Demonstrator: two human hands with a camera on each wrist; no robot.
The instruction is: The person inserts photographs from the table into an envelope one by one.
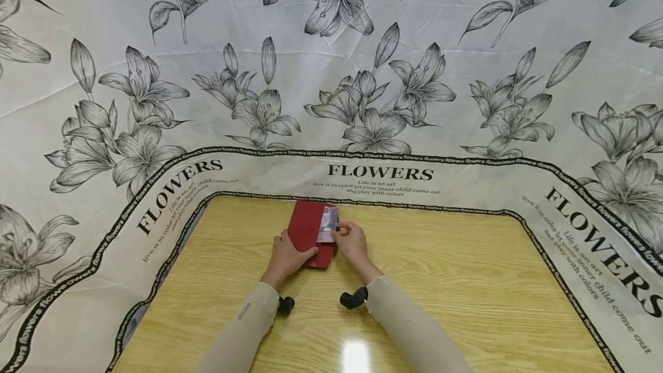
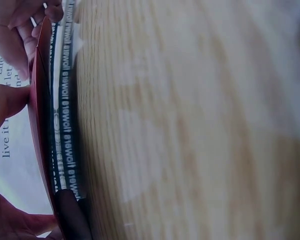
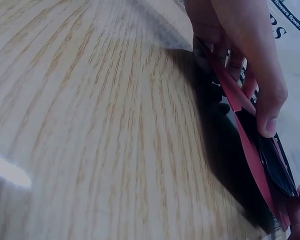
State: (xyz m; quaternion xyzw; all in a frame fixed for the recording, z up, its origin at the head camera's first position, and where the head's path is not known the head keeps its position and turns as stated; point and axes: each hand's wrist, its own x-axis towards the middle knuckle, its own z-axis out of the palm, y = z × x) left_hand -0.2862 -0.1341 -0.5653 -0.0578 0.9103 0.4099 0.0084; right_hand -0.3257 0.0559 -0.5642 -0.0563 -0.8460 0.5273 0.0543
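Observation:
A red envelope lies near the far edge of the table, tilted a little. On its right part rests a purple-grey banknote, partly over the red paper. My left hand grips the envelope's lower left, the thumb on top. At the banknote's right edge, my right hand pinches it between thumb and fingers. The left wrist view shows the envelope edge-on, with the left thumb pressed to it. In the right wrist view, the right thumb bears on a dark layer within the red envelope; its kind is unclear.
A light wood-grain table spreads around the hands. Behind and beside it hangs a white cloth with printed flowers and lettering. Black wrist devices sit below both hands. A bright reflection shows on the near tabletop.

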